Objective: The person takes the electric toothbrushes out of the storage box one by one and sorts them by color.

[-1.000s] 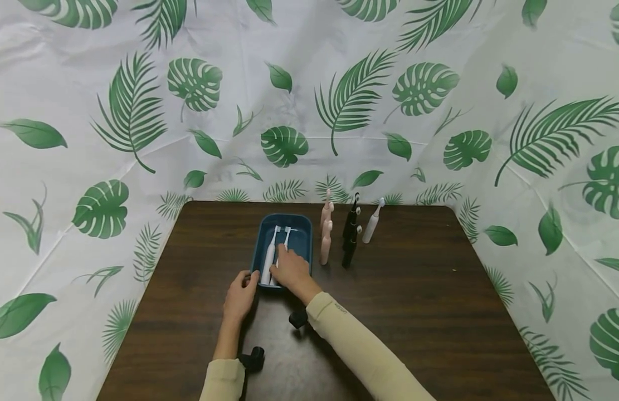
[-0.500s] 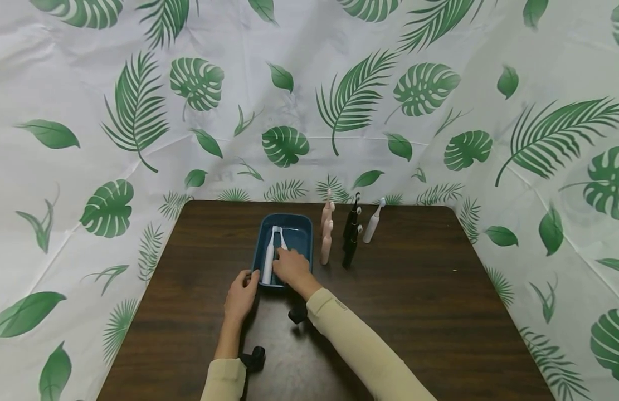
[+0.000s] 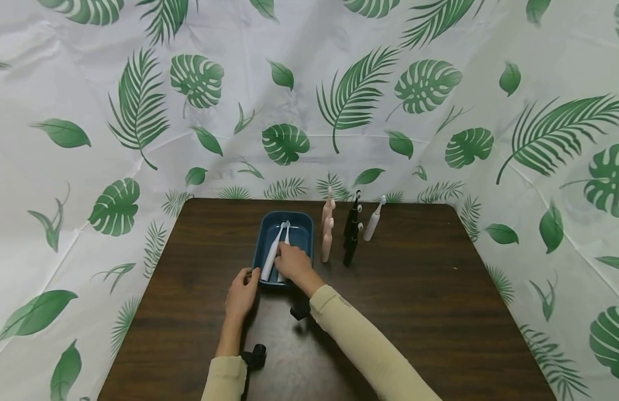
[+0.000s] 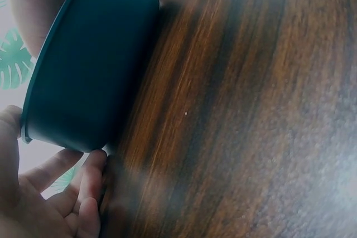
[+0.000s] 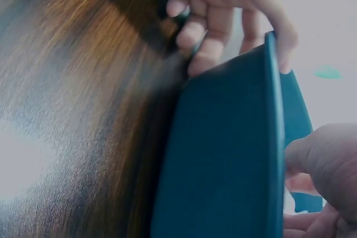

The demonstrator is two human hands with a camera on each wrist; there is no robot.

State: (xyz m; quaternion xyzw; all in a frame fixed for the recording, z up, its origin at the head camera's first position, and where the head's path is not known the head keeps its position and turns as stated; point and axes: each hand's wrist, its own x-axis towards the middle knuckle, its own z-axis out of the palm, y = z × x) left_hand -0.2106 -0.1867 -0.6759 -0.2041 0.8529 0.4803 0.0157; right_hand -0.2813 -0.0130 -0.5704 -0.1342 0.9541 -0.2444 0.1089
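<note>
In the head view a dark blue plastic tray (image 3: 259, 245) stands on the table, two white electric toothbrushes lying inside. The left toothbrush (image 3: 272, 257) slants, its head leaning right until it nearly meets the head of the right toothbrush (image 3: 287, 234). My left hand (image 3: 241, 295) grips the tray's near left corner; the right wrist view shows its thumb over the rim (image 5: 273, 110) and its fingers against the outer wall. Reaching into the tray, my right hand (image 3: 295, 264) pinches the right toothbrush by its handle, most of which the fingers hide.
Right of the tray stand several upright electric toothbrushes: pink ones (image 3: 326, 245), black ones (image 3: 351, 248) and one white toothbrush (image 3: 372, 223). A leaf-printed cloth (image 3: 229, 128) hangs behind the dark wooden table (image 3: 414, 301).
Inside the tray the left toothbrush has tipped, its head swinging right. The right toothbrush's head swung left, then back right, with my right hand. My left hand has stayed at the corner.
</note>
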